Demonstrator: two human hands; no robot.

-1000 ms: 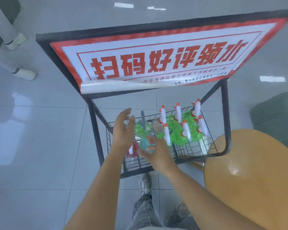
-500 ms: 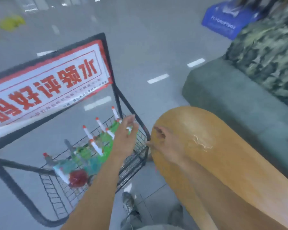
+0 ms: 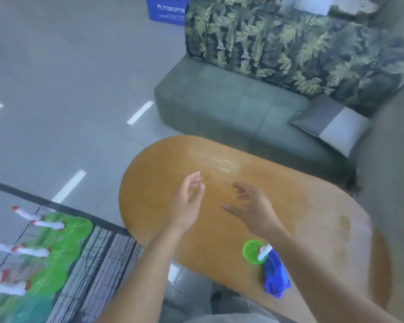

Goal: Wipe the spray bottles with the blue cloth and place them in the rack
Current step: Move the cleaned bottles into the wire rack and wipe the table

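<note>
Fingers on both hands are loose and spread, holding nothing: left hand (image 3: 189, 206) and right hand (image 3: 254, 209) hover over the orange table (image 3: 313, 206). Nearer than the right fingers, a green spray bottle (image 3: 254, 251) stands on the table touching the blue cloth (image 3: 275, 276). Off left of the left fingers (pretty blurry) sits the wire rack (image 3: 103, 259) with green bottles (image 3: 56, 248). Beyond the fingertips, a green sofa (image 3: 231, 108).

Both bare forearms reach forward, side by side. The left hand (image 3: 188, 205) hangs with fingers loosely curled, holding nothing. The right hand (image 3: 254, 209) spreads its fingers, apparently empty, though motion blur softens it.
</note>
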